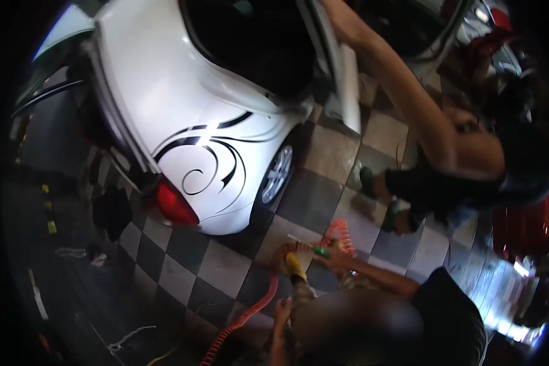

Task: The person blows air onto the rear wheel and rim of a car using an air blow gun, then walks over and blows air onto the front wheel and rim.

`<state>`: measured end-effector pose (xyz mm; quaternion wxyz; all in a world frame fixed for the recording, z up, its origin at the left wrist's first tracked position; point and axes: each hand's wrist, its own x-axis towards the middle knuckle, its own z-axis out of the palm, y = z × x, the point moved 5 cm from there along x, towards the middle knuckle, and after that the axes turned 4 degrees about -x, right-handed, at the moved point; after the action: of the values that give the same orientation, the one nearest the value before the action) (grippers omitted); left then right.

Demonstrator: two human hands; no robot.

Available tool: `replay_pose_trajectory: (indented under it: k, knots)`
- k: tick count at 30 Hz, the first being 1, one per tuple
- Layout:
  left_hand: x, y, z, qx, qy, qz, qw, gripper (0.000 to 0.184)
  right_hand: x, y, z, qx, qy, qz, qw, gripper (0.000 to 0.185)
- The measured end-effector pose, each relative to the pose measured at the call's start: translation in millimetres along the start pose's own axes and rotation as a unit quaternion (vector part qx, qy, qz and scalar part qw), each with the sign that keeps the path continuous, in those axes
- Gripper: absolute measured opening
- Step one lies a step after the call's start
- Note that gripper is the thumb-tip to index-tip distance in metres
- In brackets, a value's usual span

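Observation:
Near the lower middle, my right hand (335, 260) is closed round a green-handled air blow gun (321, 251) with a thin pale nozzle pointing left. An orange coiled air hose (250, 311) loops beside that hand and trails to the bottom edge. Below and to the left, my left hand (282, 309) hangs near my leg, close to the hose; its fingers are too dim to make out. A yellow shoe (294, 266) on my foot is next to the hose. The white car (146, 79) with black swirl decals stands ahead, apart from both hands.
On the right, a co-worker (469, 183) in dark clothes and green sandals reaches an arm toward the car's open door (347, 91). The rear hatch (112, 122) is raised. Checkered tiles (329, 152) cover the floor. A red vehicle (521, 232) stands at far right.

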<state>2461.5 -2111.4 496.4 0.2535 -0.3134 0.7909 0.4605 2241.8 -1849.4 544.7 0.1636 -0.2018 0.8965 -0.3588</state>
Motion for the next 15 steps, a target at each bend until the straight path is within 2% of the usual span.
replay_pose_trajectory:
  k: [2, 3, 4, 5, 6, 8, 10, 12, 13, 14, 15]
  knots:
    - [47, -46, 8, 0.036, -0.032, -0.021, 0.999, 0.055, 27, 27, 0, 0.112, -0.056, 0.15, 0.981, 0.059]
    - [53, -43, 0, 0.049, -0.039, -0.023, 0.998, 0.055, 41, 63, 22, 0.058, 0.017, 0.228, 0.972, 0.06]
    - [57, -21, -7, 0.058, -0.039, 0.028, 0.997, 0.059, 58, 86, 25, 0.066, 0.046, 0.275, 0.958, 0.06]
    - [65, -1, -12, 0.066, -0.04, 0.08, 0.994, 0.063, 75, 107, 26, 0.075, 0.077, 0.321, 0.941, 0.06]
    - [79, -4, -10, 0.074, -0.046, 0.083, 0.993, 0.063, 101, 114, 9, 0.149, 0.065, 0.337, 0.927, 0.06]
    - [102, -25, -3, 0.137, -0.041, -0.009, 0.99, 0.079, 150, 168, 27, 0.144, 0.121, 0.295, 0.937, 0.055]
    - [112, -43, 17, 0.181, -0.04, -0.097, 0.978, 0.095, 187, 183, 12, 0.136, 0.185, 0.362, 0.903, 0.057]
    - [112, -55, 43, 0.182, -0.037, -0.091, 0.978, 0.103, 227, 203, 29, 0.268, 0.003, 0.431, 0.861, 0.058]
    - [110, -70, 59, 0.214, -0.056, -0.193, 0.956, 0.107, 243, 209, 44, 0.279, -0.094, 0.352, 0.889, 0.059]
    - [113, -73, 71, 0.217, -0.061, -0.203, 0.953, 0.107, 257, 213, 57, 0.288, -0.185, 0.266, 0.901, 0.061]
    - [117, -71, 82, 0.255, -0.057, -0.246, 0.933, 0.107, 276, 228, 51, 0.231, -0.098, 0.248, 0.936, 0.061]
